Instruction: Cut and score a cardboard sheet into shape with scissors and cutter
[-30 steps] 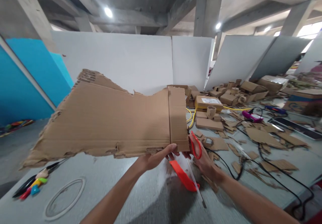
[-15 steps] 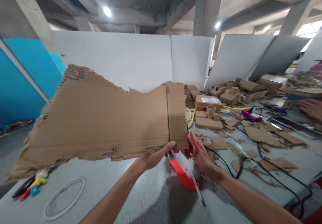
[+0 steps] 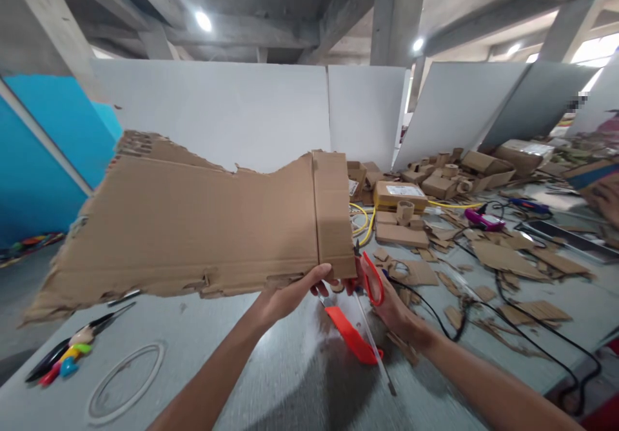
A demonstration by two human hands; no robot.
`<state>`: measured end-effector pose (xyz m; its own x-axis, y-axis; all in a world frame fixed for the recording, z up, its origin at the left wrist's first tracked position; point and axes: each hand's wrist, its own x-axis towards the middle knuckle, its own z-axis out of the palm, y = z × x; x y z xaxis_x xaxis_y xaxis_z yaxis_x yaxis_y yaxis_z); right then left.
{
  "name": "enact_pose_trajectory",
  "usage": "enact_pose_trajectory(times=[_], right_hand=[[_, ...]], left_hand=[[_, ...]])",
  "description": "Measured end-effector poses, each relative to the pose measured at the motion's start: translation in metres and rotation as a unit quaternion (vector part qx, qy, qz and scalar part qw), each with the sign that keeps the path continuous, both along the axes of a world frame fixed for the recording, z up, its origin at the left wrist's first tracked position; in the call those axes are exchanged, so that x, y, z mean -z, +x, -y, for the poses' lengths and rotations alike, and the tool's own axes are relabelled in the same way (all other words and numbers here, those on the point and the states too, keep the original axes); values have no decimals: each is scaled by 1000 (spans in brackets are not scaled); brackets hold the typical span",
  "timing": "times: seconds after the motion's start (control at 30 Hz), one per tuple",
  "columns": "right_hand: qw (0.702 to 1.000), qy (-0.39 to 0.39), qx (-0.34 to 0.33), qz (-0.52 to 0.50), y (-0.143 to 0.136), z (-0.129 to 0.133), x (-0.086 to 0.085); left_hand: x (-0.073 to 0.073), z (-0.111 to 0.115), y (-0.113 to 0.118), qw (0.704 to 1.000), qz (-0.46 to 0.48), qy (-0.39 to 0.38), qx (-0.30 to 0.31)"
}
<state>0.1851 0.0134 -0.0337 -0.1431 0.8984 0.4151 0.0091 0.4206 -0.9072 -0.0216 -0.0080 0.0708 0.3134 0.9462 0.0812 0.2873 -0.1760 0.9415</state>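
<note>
A large torn-edged piece of cardboard [image 3: 232,224] is held up above the table, a crease running down near its right end. My left hand [image 3: 294,292] grips its lower edge close to that crease, thumb in front. At the lower right corner my right hand [image 3: 387,302] is closed on red-handled scissors [image 3: 373,279]; their dark tip shows just beside the cardboard's right edge. Some fingers of both hands are hidden behind the cardboard. Below the hands lie a red-orange strip-like object [image 3: 353,335] and a thin metal rod [image 3: 374,344].
Cardboard scraps [image 3: 507,260] and black cables cover the right side. Behind them stand a labelled box [image 3: 400,197] and a purple tool [image 3: 485,219]. A white ring [image 3: 126,382] and pliers [image 3: 72,347] lie at left. Another person's hand [image 3: 607,199] is at far right.
The cardboard has shifted slightly and its left end has risen, uncovering more of the pliers. The scissors have moved a little rightward, and their tip now shows. The other person's hand holds up a cardboard piece.
</note>
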Motion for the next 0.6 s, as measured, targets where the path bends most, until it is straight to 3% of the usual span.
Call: enact_pose_trajectory(times=[0.27, 0.6], right_hand=[[1000, -18, 7, -8, 8, 14, -12], [991, -110, -7, -71, -14, 12, -26]], left_hand=[[8, -2, 0, 999, -40, 17, 23], [13, -4, -2, 997, -47, 53, 31]])
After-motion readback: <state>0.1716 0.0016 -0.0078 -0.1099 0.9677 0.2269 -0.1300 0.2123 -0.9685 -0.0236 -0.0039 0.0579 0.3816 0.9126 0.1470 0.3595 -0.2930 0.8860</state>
